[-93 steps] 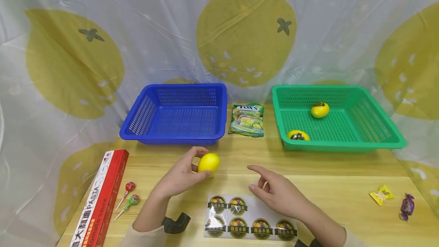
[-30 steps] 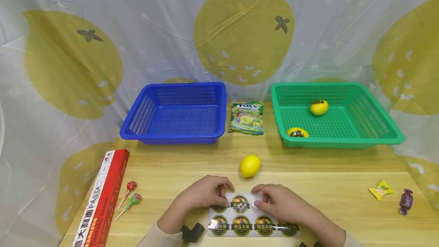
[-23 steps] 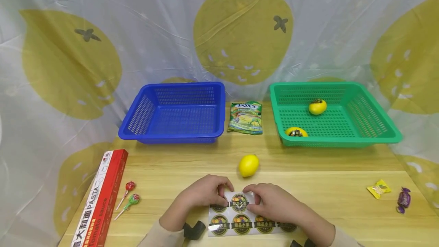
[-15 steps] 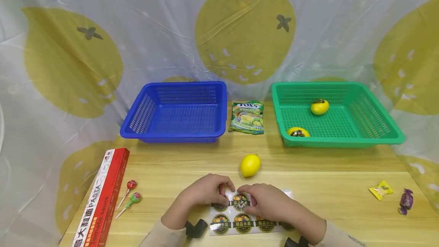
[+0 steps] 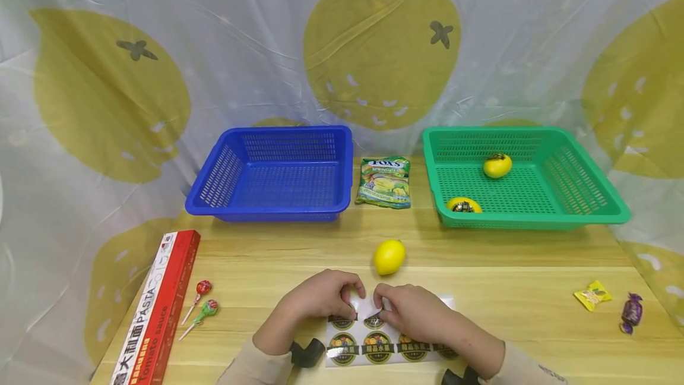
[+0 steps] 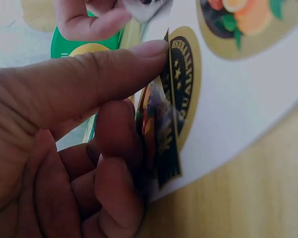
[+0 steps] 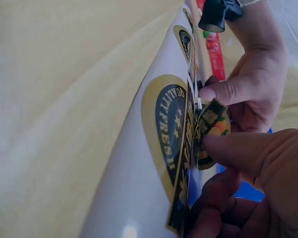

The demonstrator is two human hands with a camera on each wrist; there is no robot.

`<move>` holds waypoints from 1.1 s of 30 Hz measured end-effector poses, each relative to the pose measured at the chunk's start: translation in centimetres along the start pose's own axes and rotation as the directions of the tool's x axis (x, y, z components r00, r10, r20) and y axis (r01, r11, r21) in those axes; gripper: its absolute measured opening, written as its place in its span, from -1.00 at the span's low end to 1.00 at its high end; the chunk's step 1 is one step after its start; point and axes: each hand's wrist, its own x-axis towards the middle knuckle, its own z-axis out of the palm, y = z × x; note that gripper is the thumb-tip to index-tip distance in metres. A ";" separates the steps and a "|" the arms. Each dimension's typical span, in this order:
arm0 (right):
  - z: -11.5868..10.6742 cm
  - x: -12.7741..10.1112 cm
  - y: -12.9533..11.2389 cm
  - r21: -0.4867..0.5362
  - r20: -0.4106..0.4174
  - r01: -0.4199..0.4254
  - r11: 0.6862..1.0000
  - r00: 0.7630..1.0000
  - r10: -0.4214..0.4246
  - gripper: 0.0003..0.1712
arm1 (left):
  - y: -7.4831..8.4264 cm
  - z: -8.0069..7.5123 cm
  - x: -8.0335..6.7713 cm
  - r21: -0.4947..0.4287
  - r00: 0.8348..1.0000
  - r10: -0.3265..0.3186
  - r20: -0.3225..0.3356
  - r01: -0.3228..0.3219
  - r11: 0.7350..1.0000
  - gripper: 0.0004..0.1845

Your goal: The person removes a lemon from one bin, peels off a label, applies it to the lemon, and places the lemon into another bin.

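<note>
A white sheet of round black-and-gold fruit stickers [image 5: 360,337] lies at the table's front. My left hand [image 5: 320,300] grips its upper left part, thumb [image 6: 151,50] on a printed sticker and the other fingers curled at the edge. My right hand [image 5: 422,314] pinches a sticker [image 7: 216,124] that is partly lifted from the sheet, its pale underside showing in the head view. A bare yellow lemon [image 5: 389,256] rests just beyond both hands.
Behind stand a blue basket [image 5: 267,217] and a green basket [image 5: 534,218] holding two stickered lemons. A FOX'S candy bag [image 5: 383,183] lies between them. At left are a red pasta box [image 5: 170,290] and two lollipops [image 5: 205,309]; at right, two wrapped candies [image 5: 593,296].
My left hand has set the lemon on the table and moved to the sheet. My right hand has come leftward, and a sticker there now curls up in its fingers.
</note>
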 end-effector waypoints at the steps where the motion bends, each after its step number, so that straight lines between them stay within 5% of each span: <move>1: 0.0 0.0 0.1 0.008 -0.005 0.002 1.000 1.000 -0.002 -0.88 | 0.0 0.0 0.0 0.001 1.000 -0.003 0.000 0.003 1.000 -0.66; 11: -1.5 -0.9 0.3 0.277 -0.046 -0.029 0.960 0.998 0.043 -0.90 | 0.6 0.0 -0.2 0.026 1.000 -0.010 0.019 0.010 1.000 -0.66; 17: -3.0 -1.1 0.7 0.272 -0.089 -0.053 0.961 0.993 0.080 -0.90 | 1.3 -0.2 -0.3 0.048 1.000 0.011 0.014 -0.012 0.999 -0.62; 22: -3.8 -1.0 0.6 0.224 -0.126 -0.046 0.973 0.989 0.075 -0.89 | 2.4 -0.3 -0.3 -0.063 0.986 0.132 -0.100 -0.139 0.988 -0.72; 26: -4.2 -1.1 0.7 0.227 -0.135 -0.037 0.973 0.988 0.069 -0.90 | 3.0 -0.2 -0.1 -0.033 0.957 0.214 -0.195 -0.224 0.974 -0.93; 29: -4.5 -1.1 0.8 0.268 -0.151 -0.049 0.962 0.984 0.092 -0.85 | 3.2 -0.1 0.2 -0.043 0.941 0.214 -0.261 -0.233 0.971 -0.94; 33: -4.7 -1.2 1.1 0.361 -0.196 -0.083 0.929 0.967 0.162 -0.67 | 3.5 -0.1 0.5 -0.191 0.923 0.137 -0.359 -0.217 0.957 -0.93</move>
